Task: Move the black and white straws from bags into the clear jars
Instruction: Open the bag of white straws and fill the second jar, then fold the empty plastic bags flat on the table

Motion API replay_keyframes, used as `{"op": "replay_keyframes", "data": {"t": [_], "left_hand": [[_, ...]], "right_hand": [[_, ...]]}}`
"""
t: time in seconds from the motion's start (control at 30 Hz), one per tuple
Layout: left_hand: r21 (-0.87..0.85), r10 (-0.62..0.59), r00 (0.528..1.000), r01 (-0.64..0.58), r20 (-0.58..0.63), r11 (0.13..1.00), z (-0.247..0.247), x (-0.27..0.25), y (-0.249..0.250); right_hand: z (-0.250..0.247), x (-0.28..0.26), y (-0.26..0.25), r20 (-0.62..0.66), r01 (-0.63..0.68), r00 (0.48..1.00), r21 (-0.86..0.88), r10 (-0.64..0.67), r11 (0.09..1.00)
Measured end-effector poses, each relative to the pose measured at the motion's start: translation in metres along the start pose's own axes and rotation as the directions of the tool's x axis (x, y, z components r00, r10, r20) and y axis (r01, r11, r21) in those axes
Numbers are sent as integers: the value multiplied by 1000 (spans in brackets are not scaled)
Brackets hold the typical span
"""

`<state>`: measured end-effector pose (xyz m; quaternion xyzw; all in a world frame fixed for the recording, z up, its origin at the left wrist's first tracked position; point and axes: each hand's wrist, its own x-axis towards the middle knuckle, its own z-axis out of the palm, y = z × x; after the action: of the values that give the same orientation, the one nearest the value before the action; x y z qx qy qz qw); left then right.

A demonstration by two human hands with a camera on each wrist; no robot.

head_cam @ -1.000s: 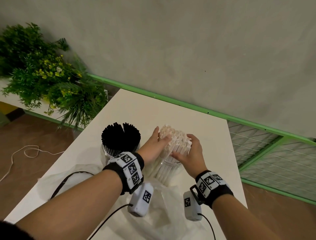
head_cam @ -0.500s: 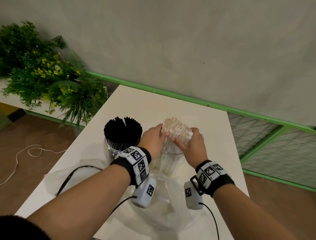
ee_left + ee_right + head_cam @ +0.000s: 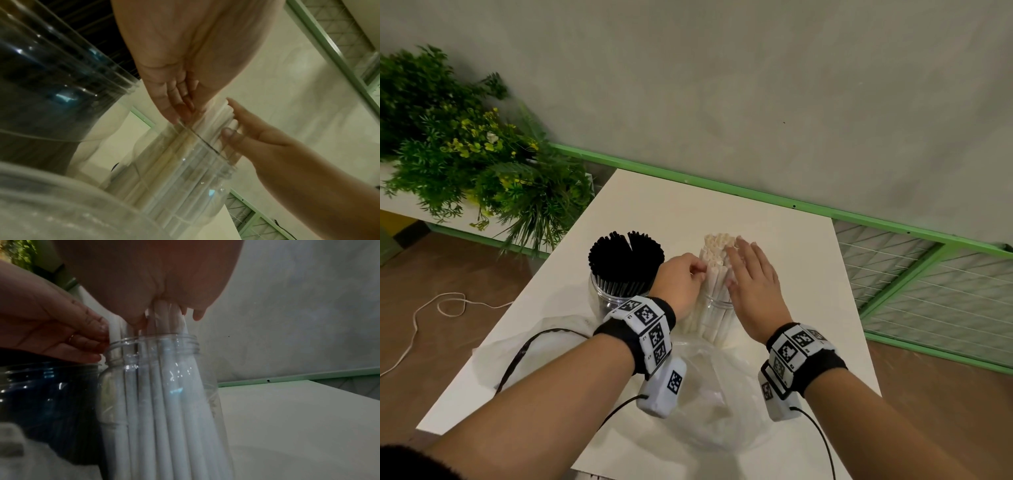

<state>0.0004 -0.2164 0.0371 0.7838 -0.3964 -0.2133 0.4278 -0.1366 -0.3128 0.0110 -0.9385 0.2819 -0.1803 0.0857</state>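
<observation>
Two clear jars stand side by side on the white table [image 3: 726,205]. The left jar [image 3: 616,296] is packed with black straws [image 3: 625,258]. White straws [image 3: 717,255] stand upright in the right jar [image 3: 719,310], well above its rim [image 3: 156,339]. My left hand [image 3: 686,275] is at the bundle's left side, with bent fingers [image 3: 88,335] touching the straws just above the rim. My right hand [image 3: 751,274] lies flat with straight fingers against the bundle's right side and top. Neither hand wraps the bundle.
A crumpled clear plastic bag [image 3: 709,387] lies in front of the jars under my wrists, and another [image 3: 544,330] lies at the left with a black cable [image 3: 524,349] across it. A leafy plant [image 3: 465,154] and a green rail [image 3: 756,198] border the table.
Both hands were clasped round the white straw bundle. The right hand has let go and now lies flat against it, the left has loosened at its side, and the straws stand more upright.
</observation>
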Motion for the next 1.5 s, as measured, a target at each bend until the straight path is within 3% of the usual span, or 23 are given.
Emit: {"op": "replay_keyframes", "data": {"t": [0.3, 0.43, 0.5, 0.6, 0.63, 0.7, 0.77, 0.8, 0.87, 0.9, 0.93, 1.0, 1.1, 1.17, 1.23, 1.3, 1.43, 1.5], "left_hand": [[-51, 15, 1000, -14, 24, 999, -21, -21, -8], [-33, 35, 991, -31, 128, 999, -41, -42, -14], [29, 37, 975, -44, 218, 999, -52, -53, -21], [187, -5, 949, -57, 314, 981, -66, -69, -40], [296, -22, 947, -77, 319, 952, -69, -74, -46], [523, -84, 942, -105, 324, 846, -72, -83, -58], [617, -183, 919, -79, 350, 783, -69, -91, -65], [605, -231, 899, -46, 372, 795, -66, -95, -68], [457, -328, 856, 124, 400, 881, -57, -103, -70], [342, -376, 832, 242, 408, 908, -53, -107, -69], [235, -414, 812, 345, 410, 909, -49, -109, -68], [123, -448, 801, 438, 397, 891, -44, -109, -67], [-12, -417, 841, 448, 344, 894, -43, -107, -68], [-29, -334, 896, 358, 292, 933, -43, -105, -70], [66, -232, 949, 223, 213, 973, -43, -105, -68], [130, -147, 980, 129, 134, 983, -46, -104, -64], [80, -128, 987, 120, 94, 990, -50, -99, -56], [14, -112, 989, 111, 93, 994, -47, -99, -47]], "right_hand": [[-4, 26, -12, 18, -18, 1000, -65, 20, 998], [-9, 23, -16, 90, -12, 996, -135, 24, 991], [-20, 14, -18, -29, -5, 1000, -70, 3, 998], [-33, -23, -14, -269, 71, 963, 167, -24, 984], [-33, -40, -10, -253, 55, 968, 232, 6, 971], [-31, -77, 0, -72, -108, 988, 298, 135, 948], [-23, -111, 13, 182, -351, 931, 203, 317, 914], [-18, -125, 18, 315, -455, 860, 116, 402, 883], [-10, -146, 26, 541, -565, 688, -19, 483, 825], [-7, -153, 27, 609, -595, 627, -27, 485, 803], [-3, -158, 27, 639, -629, 598, 1, 484, 777], [1, -167, 27, 593, -683, 630, 115, 501, 722], [-1, -173, 28, 381, -638, 754, 234, 535, 733], [-7, -174, 28, 246, -575, 817, 287, 521, 766], [-15, -174, 28, 170, -528, 849, 258, 500, 809], [-24, -172, 31, 108, -529, 849, 185, 517, 828], [-36, -166, 43, 30, -620, 777, 204, 628, 757], [-37, -161, 41, -9, -604, 784, 223, 621, 765]]}}
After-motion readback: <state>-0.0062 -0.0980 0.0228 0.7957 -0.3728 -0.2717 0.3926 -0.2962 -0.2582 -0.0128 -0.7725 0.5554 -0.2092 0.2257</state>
